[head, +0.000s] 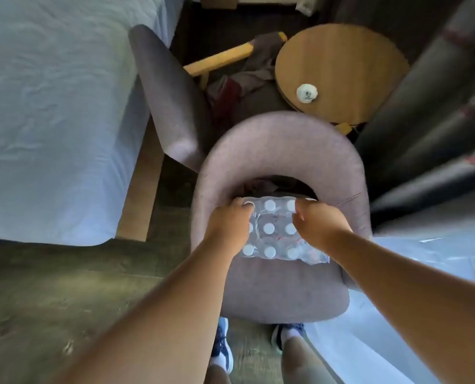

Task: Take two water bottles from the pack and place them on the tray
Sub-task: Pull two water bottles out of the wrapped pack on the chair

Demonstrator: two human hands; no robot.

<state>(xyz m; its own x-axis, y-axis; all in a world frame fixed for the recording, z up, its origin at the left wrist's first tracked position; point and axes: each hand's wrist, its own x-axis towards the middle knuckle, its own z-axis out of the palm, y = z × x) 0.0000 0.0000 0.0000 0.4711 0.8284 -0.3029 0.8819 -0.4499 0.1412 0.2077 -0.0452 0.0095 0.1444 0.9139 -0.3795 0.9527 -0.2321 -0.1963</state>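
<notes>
A shrink-wrapped pack of water bottles (275, 231) with white caps stands on the seat of a mauve armchair (280, 289) right below me. My left hand (230, 220) rests on the pack's far left corner, its fingers curled into the plastic wrap. My right hand (316, 220) is on the far right side, with fingers bent and pinching at the wrap between the caps. All the bottles stay inside the wrap. No tray is in view.
A second mauve chair (172, 103) stands beyond, beside a bed with white sheets (53, 115) at the left. A round wooden table (341, 70) with a small white object (307, 92) sits at the back right. Dark curtains (438, 106) hang at the right.
</notes>
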